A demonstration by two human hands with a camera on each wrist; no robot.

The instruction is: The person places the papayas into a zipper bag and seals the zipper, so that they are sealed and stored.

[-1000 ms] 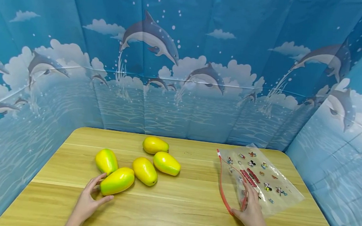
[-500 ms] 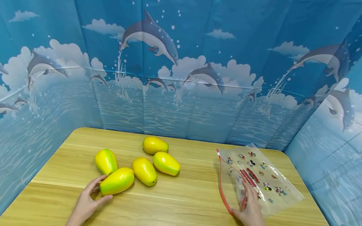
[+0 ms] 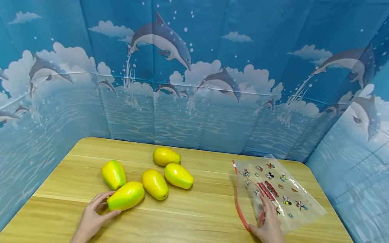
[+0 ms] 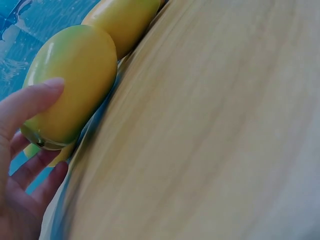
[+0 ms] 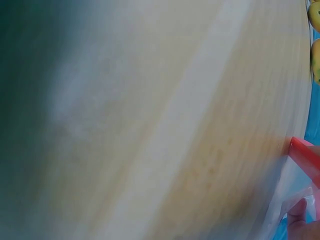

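Note:
My left hand [image 3: 93, 217] grips the left end of the nearest yellow-green mango [image 3: 126, 196], thumb on the near side and fingers on the far side. In the left wrist view, the thumb of the left hand [image 4: 22, 202] lies against this mango [image 4: 75, 80], the other fingers below it. On the right, my right hand [image 3: 270, 230] pinches the red-edged mouth of a clear printed bag [image 3: 307, 201] lying on the table. The right wrist view shows the red strip [image 5: 306, 159] and part of the right hand [image 5: 303, 227] at the frame's edge.
Other mangoes lie nearby: one [image 3: 114, 174] just behind the gripped one, one [image 3: 155, 184] to its right, and two [image 3: 179, 175] [image 3: 166, 156] farther back. A dolphin-printed curtain [image 3: 195, 117] surrounds the wooden table [image 3: 199, 230] at the back and sides.
The far fingers of my left hand have shifted slightly toward the near side, closer around the mango, which has barely moved. The right hand and bag look the same.

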